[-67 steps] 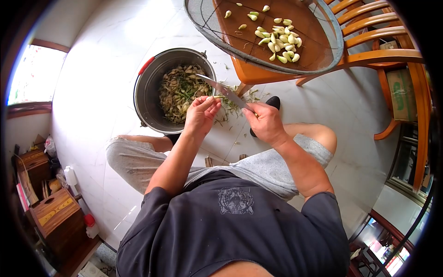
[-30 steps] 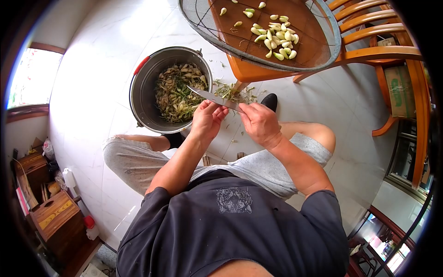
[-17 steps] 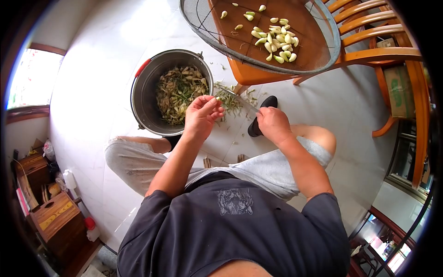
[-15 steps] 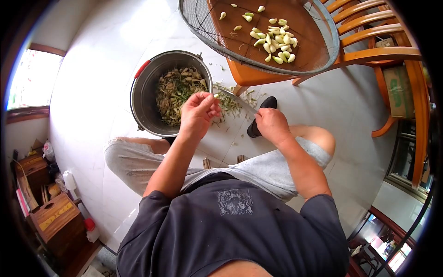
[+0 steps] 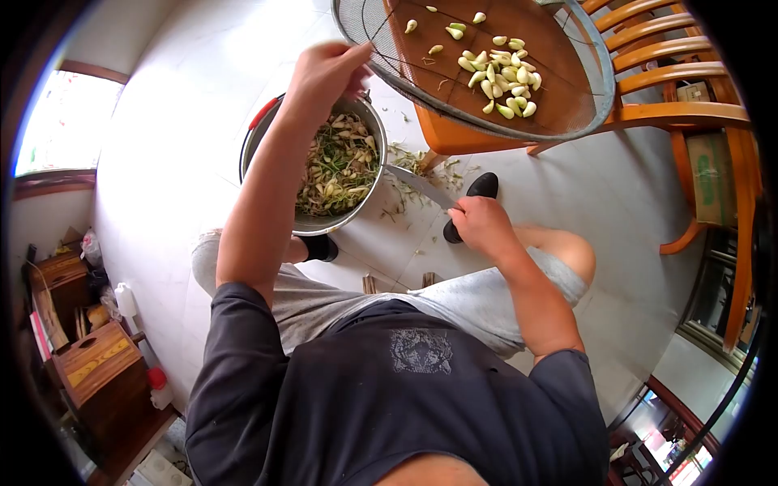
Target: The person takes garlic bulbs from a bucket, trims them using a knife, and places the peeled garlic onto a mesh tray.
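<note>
Bulbs [image 5: 510, 77], pale and trimmed, lay mostly in one heap, with a few strays to the left, in a round mesh sieve [image 5: 607, 77] at the far right. The sieve rested on the seat of a wooden chair [image 5: 673, 113]. More bulbs, untrimmed and mixed with green stems, filled the lower part of a metal bucket [image 5: 331, 224] to its left. Green print on a carton [image 5: 713, 174] behind the chair was too small to read; the dark shirt [image 5: 421, 413] bore a pale animal-face print.

The left hand [image 5: 328, 71] was blurred over the sieve's left edge, fingers partly curled; whether it held or touched anything could not be told. The right hand [image 5: 485, 225] gripped a knife [image 5: 425, 189] by the handle, its blade slanting far-left with the tip close to the bucket's rim.

Green trimmings [image 5: 411, 160] littered the pale tiled floor [image 5: 186, 113] between bucket and chair, near a black shoe [image 5: 484, 185]. A wooden cabinet [image 5: 97, 364] stood at the near left, below a bright window [image 5: 65, 121].
</note>
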Demonstrator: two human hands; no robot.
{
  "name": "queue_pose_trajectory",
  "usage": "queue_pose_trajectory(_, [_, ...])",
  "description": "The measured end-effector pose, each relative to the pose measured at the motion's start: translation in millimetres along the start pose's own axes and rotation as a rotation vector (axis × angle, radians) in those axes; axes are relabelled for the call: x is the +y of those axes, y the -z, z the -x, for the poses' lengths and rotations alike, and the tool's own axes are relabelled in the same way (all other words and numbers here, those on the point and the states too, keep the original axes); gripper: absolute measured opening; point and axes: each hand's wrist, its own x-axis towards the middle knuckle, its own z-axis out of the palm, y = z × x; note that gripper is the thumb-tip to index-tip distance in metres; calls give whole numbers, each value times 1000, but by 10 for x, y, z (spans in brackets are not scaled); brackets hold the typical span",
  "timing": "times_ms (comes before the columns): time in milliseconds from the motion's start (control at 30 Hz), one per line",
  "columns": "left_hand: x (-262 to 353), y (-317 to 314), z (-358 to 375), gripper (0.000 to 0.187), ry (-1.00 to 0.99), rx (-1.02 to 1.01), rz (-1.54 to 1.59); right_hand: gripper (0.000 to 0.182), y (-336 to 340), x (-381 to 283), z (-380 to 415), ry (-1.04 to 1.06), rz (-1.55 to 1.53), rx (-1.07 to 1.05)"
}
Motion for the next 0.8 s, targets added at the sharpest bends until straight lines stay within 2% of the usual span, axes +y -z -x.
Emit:
queue_pose_trajectory(100, [-954,237,-93,22,221,91,-113,21,-17,68,4,37,-36,21])
queue_pose_trajectory(167, [-1653,265,-151,18,293,95,-186,21,16,30,2,45,-33,-8])
queue_pose_trajectory(267, [-2405,177,-256,18,98,136,-561,23,-5,16,-38,63,-9,-29])
queue_pose_trajectory(367, [-2565,46,-352,28,-36,54,-994,22,-21,-14,-80,82,-55,-19])
queue_pose_trajectory(467, [-2699,-63,-382,30,-19,-22,-1182,22,-37,-34,-131,82,-68,-22])
queue_pose_trajectory(567, [-2824,-99,-360,29,-121,79,-1158,22,-53,-47,-181,78,-66,-33])
queue_pose_trajectory(733, [-2594,-33,-341,20,-53,-25,-1163,22,-38,-60,-172,103,-77,-9])
queue_pose_trajectory(800, [-2527,55,-277,20,-100,134,-946,22,-43,-65,-167,118,-80,3])
